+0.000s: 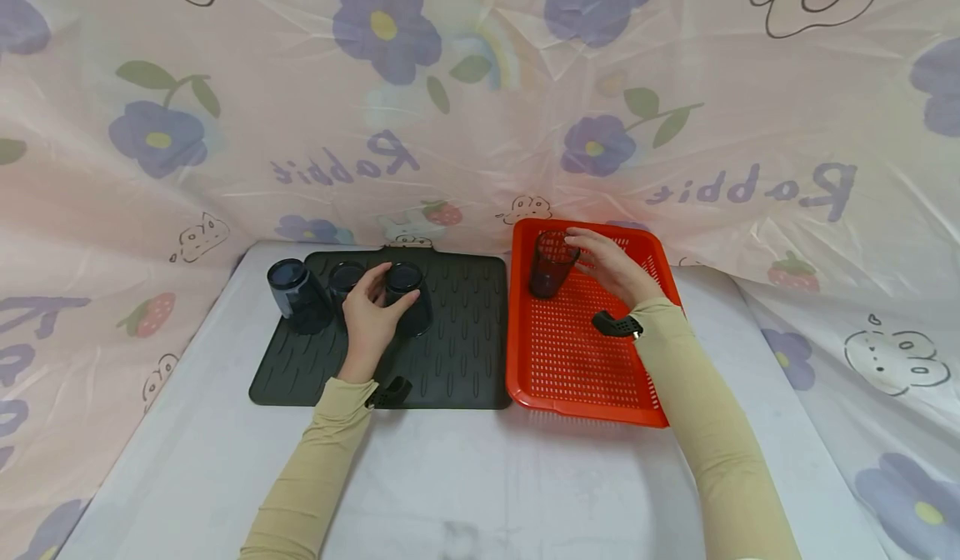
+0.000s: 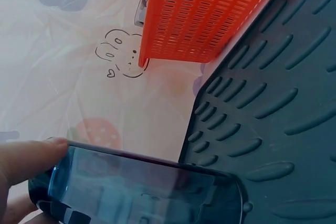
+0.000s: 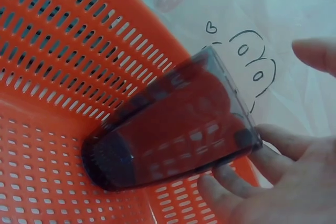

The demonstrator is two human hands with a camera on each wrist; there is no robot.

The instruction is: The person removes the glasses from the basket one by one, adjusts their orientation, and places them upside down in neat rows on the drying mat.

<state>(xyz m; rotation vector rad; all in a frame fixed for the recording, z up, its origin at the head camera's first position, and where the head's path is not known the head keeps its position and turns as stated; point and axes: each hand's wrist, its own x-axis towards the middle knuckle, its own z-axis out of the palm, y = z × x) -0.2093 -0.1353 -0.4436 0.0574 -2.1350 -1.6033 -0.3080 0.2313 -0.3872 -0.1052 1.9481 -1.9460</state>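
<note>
My left hand (image 1: 372,318) pinches the upper end of a dark tinted drinking glass (image 1: 415,314) that stands upside down on a black ribbed drying mat (image 1: 465,360). In the left wrist view the thumb lies on the edge of this glass's base (image 2: 142,187). Two more dark glasses stand to its left: one (image 1: 300,297) at the mat's left edge, another (image 1: 347,275) partly behind my left hand. My right hand (image 1: 611,267) is at the rim of a glass (image 3: 168,124) standing upright in an orange-red perforated basket (image 1: 577,377). Its fingers touch the rim side, with the thumb held away.
Mat and basket lie side by side on a white-covered table (image 1: 450,477), the basket at the right. A patterned curtain (image 1: 480,127) with flowers and rabbits hangs close behind both. Basket walls rise around the upright glass, which is near the back left corner.
</note>
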